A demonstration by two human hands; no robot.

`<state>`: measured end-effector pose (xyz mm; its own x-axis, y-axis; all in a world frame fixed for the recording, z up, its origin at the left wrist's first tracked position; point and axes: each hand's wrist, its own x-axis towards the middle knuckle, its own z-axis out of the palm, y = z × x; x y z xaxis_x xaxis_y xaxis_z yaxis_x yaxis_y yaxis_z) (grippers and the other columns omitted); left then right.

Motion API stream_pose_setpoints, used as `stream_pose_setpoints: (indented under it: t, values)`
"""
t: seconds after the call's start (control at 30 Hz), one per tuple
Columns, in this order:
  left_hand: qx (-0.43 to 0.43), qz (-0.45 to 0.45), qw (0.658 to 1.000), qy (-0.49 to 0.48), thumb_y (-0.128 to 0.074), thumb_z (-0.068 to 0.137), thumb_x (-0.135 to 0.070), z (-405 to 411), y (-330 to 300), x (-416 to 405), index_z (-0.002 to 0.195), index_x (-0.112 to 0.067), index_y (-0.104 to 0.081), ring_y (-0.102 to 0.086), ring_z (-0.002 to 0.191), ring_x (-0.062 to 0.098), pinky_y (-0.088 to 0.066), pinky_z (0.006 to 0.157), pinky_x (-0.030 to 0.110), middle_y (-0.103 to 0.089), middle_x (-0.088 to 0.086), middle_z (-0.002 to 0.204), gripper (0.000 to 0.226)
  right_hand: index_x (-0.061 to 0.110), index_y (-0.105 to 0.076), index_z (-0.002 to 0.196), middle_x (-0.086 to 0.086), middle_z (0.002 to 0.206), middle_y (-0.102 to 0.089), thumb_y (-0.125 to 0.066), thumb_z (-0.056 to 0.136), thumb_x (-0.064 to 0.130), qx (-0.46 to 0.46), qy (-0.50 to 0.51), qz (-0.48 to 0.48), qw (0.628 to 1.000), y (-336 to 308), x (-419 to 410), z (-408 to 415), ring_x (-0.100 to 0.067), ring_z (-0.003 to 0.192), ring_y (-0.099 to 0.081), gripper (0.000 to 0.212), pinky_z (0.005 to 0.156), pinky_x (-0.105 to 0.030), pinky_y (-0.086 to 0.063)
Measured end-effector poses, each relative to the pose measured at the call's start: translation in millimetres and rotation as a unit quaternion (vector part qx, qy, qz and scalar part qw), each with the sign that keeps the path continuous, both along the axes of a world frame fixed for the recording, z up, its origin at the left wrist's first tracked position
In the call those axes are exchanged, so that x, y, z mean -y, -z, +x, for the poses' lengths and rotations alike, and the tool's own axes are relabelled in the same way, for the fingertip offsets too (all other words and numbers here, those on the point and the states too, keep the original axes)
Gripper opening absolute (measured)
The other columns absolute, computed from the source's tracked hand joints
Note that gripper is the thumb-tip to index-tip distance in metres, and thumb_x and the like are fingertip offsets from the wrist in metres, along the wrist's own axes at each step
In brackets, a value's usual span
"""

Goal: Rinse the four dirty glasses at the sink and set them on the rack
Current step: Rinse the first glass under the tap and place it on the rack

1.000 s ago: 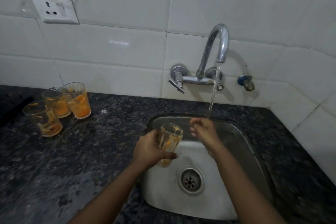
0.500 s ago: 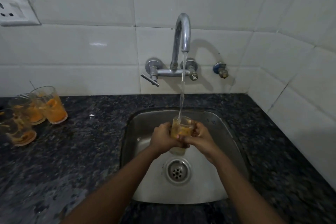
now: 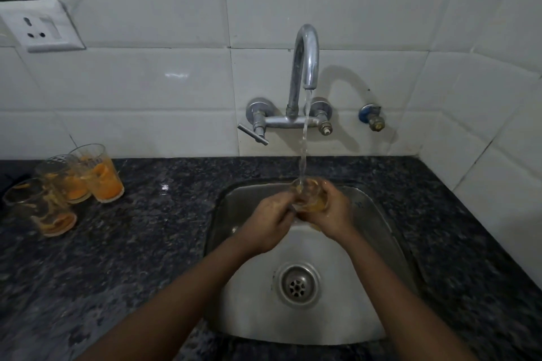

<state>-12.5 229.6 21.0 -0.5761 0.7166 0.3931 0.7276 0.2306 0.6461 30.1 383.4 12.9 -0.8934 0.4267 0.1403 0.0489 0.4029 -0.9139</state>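
Note:
A clear glass [image 3: 308, 198] smeared with orange residue sits upright under the running stream from the chrome tap [image 3: 305, 67], over the steel sink [image 3: 378, 214]. My left hand [image 3: 268, 221] grips its left side and my right hand [image 3: 334, 211] wraps its right side, so most of the glass is hidden. Three more dirty glasses with orange remains stand on the dark granite counter at the left: one at the back [image 3: 98, 171], one behind it to the left [image 3: 63, 179], one nearest me [image 3: 41, 206]. No rack is in view.
The sink drain [image 3: 297, 287] lies below my hands. A tap lever [image 3: 252, 133] sticks out to the left and a small blue valve [image 3: 371, 119] is on the tiled wall. A wall socket [image 3: 41, 28] is at upper left. The tiled corner wall closes the right side.
The glass has gone from my left hand alone, beside the stream, to directly under the water, and my right hand has closed onto it. The camera view shifted slightly.

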Motion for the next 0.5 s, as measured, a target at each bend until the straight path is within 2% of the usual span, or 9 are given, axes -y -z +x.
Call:
stream_pose_setpoints:
  t: [0.03,0.1,0.13,0.2,0.23,0.3,0.4,0.47,0.5]
  values:
    - [0.01,-0.028,0.999,0.029,-0.044,0.091,-0.014,-1,-3,-4,0.112,-0.007,-0.059,-0.057,0.103,0.014,-0.043,0.091,0.023,-0.064,0.009,0.112,0.027,0.013,-0.063,0.108,-0.001,0.095,-0.066,-0.079,0.065,0.0,-0.006,0.004,0.018,1.0,-2,0,-3,-0.012,0.085,-0.063,0.048,0.07,-0.011,-0.046]
    - [0.068,-0.073,0.994,0.052,-0.035,0.099,-0.029,-6,-5,-17,0.104,-0.011,-0.059,-0.057,0.101,0.015,-0.042,0.092,0.027,-0.064,0.007,0.108,0.03,0.015,-0.064,0.109,-0.005,0.104,-0.067,-0.073,0.07,0.006,-0.029,0.01,0.107,0.994,-5,-3,-7,-0.021,0.097,-0.063,0.042,0.081,-0.026,-0.049]
    - [0.112,-0.095,0.988,0.044,-0.03,0.1,-0.034,-9,-8,-23,0.103,-0.013,-0.06,-0.058,0.103,0.017,-0.042,0.094,0.029,-0.064,0.007,0.109,0.037,0.018,-0.063,0.112,-0.005,0.109,-0.066,-0.074,0.068,0.012,-0.026,0.007,0.183,0.983,-6,-4,-9,-0.023,0.102,-0.061,0.046,0.086,-0.034,-0.048]
    - [0.226,-0.105,0.968,0.021,-0.021,0.1,-0.043,-16,-13,-37,0.114,-0.01,-0.06,-0.057,0.112,0.02,-0.042,0.097,0.028,-0.062,0.01,0.116,0.053,0.025,-0.057,0.123,-0.001,0.124,-0.06,-0.077,0.065,0.021,0.005,-0.01,0.321,0.947,-8,-7,-11,-0.023,0.116,-0.054,0.061,0.098,-0.039,-0.038]
    - [0.306,-0.071,0.949,0.023,-0.016,0.098,-0.049,-20,-17,-43,0.12,-0.008,-0.058,-0.057,0.115,0.021,-0.043,0.097,0.028,-0.061,0.011,0.12,0.062,0.025,-0.054,0.127,-0.001,0.13,-0.056,-0.078,0.066,0.023,0.025,-0.012,0.365,0.931,-11,-8,-12,-0.022,0.122,-0.049,0.066,0.1,-0.04,-0.032]
    - [0.471,0.036,0.88,0.05,-0.003,0.089,-0.065,-26,-30,-58,0.128,-0.007,-0.052,-0.055,0.119,0.027,-0.045,0.1,0.038,-0.059,0.016,0.126,0.085,0.022,-0.052,0.129,-0.003,0.134,-0.053,-0.08,0.064,0.026,0.022,0.004,0.413,0.911,-16,-10,-14,-0.024,0.125,-0.046,0.071,0.1,-0.042,-0.03]
    - [0.623,0.118,0.773,0.017,0.01,0.076,-0.077,-39,-46,-76,0.136,-0.008,-0.044,-0.044,0.128,0.039,-0.034,0.107,0.053,-0.048,0.023,0.138,0.107,0.022,-0.054,0.127,-0.008,0.127,-0.057,-0.083,0.055,0.033,-0.005,0.037,0.403,0.914,-20,-17,-20,-0.029,0.119,-0.052,0.079,0.098,-0.049,-0.033]
    - [0.652,0.134,0.746,-0.01,0.011,0.075,-0.078,-45,-52,-82,0.137,-0.008,-0.044,-0.042,0.13,0.039,-0.037,0.097,0.052,-0.048,0.021,0.139,0.108,0.024,-0.052,0.13,-0.009,0.128,-0.054,-0.084,0.055,0.033,-0.003,0.024,0.402,0.916,-25,-21,-24,-0.03,0.12,-0.05,0.082,0.102,-0.054,-0.03]
    - [0.64,0.141,0.755,-0.018,0.008,0.08,-0.075,-45,-54,-83,0.135,-0.007,-0.046,-0.044,0.129,0.038,-0.039,0.093,0.05,-0.049,0.021,0.137,0.103,0.025,-0.049,0.132,-0.009,0.131,-0.05,-0.083,0.058,0.034,0.007,0.014,0.399,0.917,-29,-22,-27,-0.029,0.123,-0.046,0.082,0.105,-0.056,-0.029]
